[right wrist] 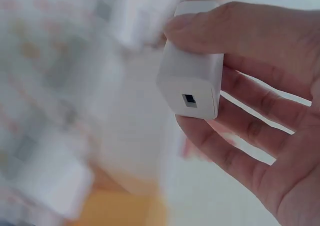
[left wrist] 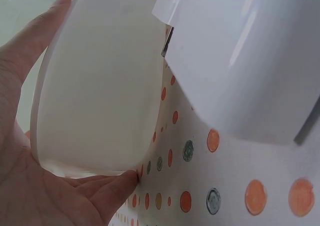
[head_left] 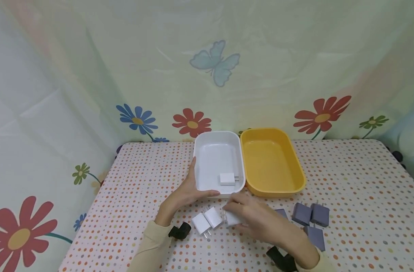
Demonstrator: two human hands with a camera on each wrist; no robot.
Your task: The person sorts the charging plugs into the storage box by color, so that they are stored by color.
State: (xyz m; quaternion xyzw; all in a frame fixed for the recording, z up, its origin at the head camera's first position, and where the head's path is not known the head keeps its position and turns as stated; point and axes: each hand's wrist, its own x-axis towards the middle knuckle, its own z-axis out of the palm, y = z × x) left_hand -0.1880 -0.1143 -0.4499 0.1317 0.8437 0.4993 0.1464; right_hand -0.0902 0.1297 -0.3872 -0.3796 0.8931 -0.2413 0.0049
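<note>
My left hand (head_left: 186, 190) rests against the near left corner of a white tray (head_left: 217, 136), its fingers along the left side and its thumb at the front rim. One white charger plug (head_left: 227, 179) lies inside the tray, prongs to the right. Just in front of it, my right hand (head_left: 257, 219) pinches another white charger plug (right wrist: 192, 80) between thumb and fingers; its port faces the right wrist camera. Two more white charger plugs, one left (head_left: 201, 223) and one right (head_left: 213, 217), lie side by side on the table between my hands.
A yellow tray (head_left: 269, 160) stands right beside the white one. Several dark grey-purple charger plugs (head_left: 302, 214) lie to the right of my right hand, one partly hidden by it. A dotted cloth (head_left: 149, 170) covers the table, with a flowered curtain (head_left: 261, 75) behind.
</note>
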